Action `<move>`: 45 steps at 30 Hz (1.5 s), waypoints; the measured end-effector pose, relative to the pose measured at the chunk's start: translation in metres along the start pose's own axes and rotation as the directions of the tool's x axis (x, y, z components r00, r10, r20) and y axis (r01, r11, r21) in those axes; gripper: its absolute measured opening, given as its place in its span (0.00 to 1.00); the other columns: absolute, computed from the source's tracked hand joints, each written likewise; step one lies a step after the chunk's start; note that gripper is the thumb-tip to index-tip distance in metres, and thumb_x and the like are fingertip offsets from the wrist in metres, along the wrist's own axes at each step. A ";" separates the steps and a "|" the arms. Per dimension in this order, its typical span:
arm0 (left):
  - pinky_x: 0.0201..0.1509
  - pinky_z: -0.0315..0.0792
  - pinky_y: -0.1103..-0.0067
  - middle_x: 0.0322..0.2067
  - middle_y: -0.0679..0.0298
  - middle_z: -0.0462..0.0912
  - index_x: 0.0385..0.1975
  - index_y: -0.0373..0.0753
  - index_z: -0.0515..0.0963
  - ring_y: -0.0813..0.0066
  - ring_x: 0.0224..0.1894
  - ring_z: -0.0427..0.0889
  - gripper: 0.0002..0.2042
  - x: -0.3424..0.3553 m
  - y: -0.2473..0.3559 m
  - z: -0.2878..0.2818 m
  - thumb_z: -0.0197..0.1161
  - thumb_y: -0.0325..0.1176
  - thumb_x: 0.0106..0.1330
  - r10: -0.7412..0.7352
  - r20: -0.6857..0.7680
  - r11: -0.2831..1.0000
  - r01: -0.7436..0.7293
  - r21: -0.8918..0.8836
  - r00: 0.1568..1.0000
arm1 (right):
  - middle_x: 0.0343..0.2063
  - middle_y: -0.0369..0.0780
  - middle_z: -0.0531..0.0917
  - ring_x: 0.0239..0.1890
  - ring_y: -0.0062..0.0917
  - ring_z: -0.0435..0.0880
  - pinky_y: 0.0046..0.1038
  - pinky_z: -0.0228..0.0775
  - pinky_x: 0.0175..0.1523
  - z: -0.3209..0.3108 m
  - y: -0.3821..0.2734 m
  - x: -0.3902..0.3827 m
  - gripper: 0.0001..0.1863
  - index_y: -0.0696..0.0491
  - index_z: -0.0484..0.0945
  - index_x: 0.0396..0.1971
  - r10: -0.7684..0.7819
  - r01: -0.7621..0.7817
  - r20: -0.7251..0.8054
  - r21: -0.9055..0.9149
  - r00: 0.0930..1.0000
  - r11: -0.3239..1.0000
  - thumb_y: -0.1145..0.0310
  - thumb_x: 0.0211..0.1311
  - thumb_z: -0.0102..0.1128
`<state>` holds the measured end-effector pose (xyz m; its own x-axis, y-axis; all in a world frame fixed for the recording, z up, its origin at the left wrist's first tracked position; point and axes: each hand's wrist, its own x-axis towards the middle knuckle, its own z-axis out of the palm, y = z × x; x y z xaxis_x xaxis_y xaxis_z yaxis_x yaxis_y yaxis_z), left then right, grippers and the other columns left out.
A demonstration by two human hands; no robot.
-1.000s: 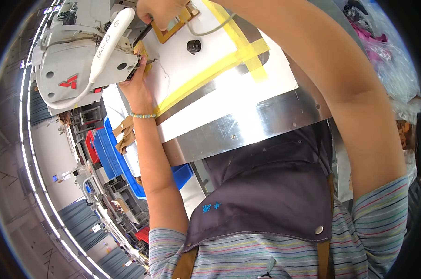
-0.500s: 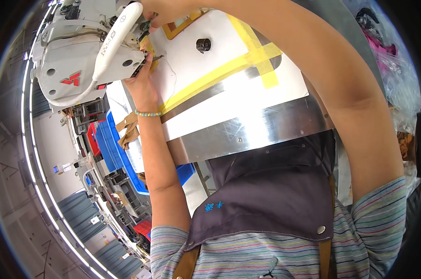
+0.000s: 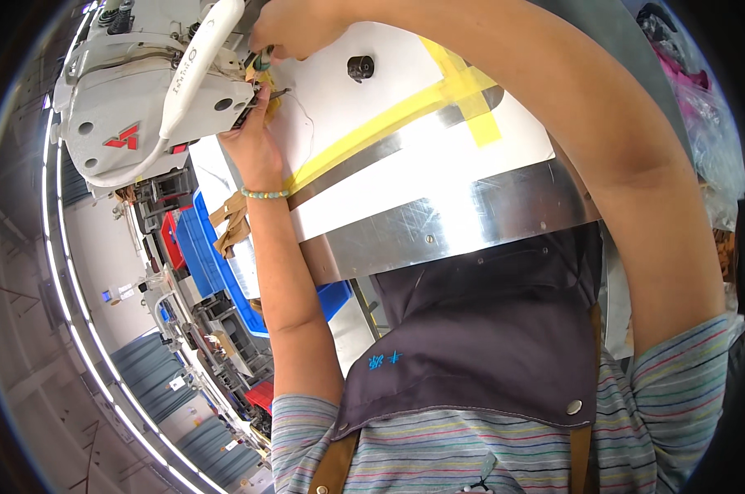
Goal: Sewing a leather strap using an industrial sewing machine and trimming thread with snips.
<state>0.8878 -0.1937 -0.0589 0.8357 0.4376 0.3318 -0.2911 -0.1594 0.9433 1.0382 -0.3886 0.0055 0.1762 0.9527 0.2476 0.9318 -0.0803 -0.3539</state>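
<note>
At the far left stands a white sewing machine (image 3: pixel 158 99), its needle end over the white work surface (image 3: pixel 323 99). My left hand (image 3: pixel 253 152) reaches up under the machine head, thumb raised beside the needle area; its other fingers are mostly hidden. A bit of yellow material (image 3: pixel 271 100) shows by that thumb, with a thin thread trailing over the surface. My right hand (image 3: pixel 298 29) comes round from the far side, fingers curled together at the needle end; what they grip is hidden. A small black round metal part, like a bobbin case (image 3: pixel 360 68), lies apart from both hands.
Yellow tape (image 3: pixel 381 123) crosses the white surface, and a metal strip (image 3: pixel 438 226) edges the table before my apron. Brown fabric pieces (image 3: pixel 232 222) hang at the left edge above a blue bin (image 3: pixel 249 305). Clear plastic bags (image 3: pixel 710 156) lie at the right.
My right hand has moved into fuller view by the needle end, its fingers now curled. The tan frame-shaped piece near it no longer shows. The left hand stays nearly in place.
</note>
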 end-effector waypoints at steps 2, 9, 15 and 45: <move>0.58 0.77 0.77 0.49 0.59 0.83 0.52 0.30 0.76 0.71 0.50 0.83 0.19 -0.001 0.001 0.001 0.66 0.12 0.61 0.035 0.006 0.999 -0.035 0.029 0.999 | 0.43 0.53 0.86 0.49 0.47 0.84 0.41 0.75 0.55 0.009 0.002 0.007 0.16 0.58 0.85 0.45 -0.015 0.015 0.031 0.009 0.999 1.000 0.70 0.60 0.55; 0.59 0.76 0.76 0.50 0.59 0.83 0.52 0.29 0.77 0.71 0.51 0.83 0.18 -0.002 0.002 0.001 0.67 0.14 0.62 -0.003 0.007 1.000 0.003 0.015 1.000 | 0.47 0.54 0.85 0.53 0.47 0.82 0.40 0.73 0.59 0.030 0.018 0.021 0.18 0.59 0.84 0.48 -0.095 0.096 -0.011 0.093 0.995 0.991 0.69 0.60 0.53; 0.59 0.75 0.76 0.49 0.60 0.83 0.52 0.30 0.78 0.72 0.50 0.82 0.18 -0.001 0.000 -0.001 0.67 0.14 0.62 0.006 0.008 1.000 -0.006 0.021 1.000 | 0.49 0.55 0.84 0.54 0.48 0.82 0.40 0.72 0.60 0.037 0.022 0.027 0.20 0.59 0.82 0.50 -0.066 0.077 -0.084 0.131 0.994 0.988 0.71 0.58 0.54; 0.62 0.74 0.74 0.53 0.57 0.82 0.55 0.30 0.75 0.69 0.52 0.83 0.19 -0.001 0.005 0.003 0.66 0.14 0.63 -0.012 0.036 1.000 0.011 0.028 0.999 | 0.42 0.54 0.86 0.48 0.49 0.84 0.43 0.74 0.55 0.053 0.018 0.015 0.16 0.59 0.84 0.43 -0.098 0.149 -0.252 0.190 0.963 0.970 0.65 0.62 0.57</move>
<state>0.8867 -0.1978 -0.0547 0.8553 0.4073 0.3204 -0.2692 -0.1791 0.9463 1.0403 -0.3604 -0.0454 0.1579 0.8514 0.5003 0.8702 0.1195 -0.4780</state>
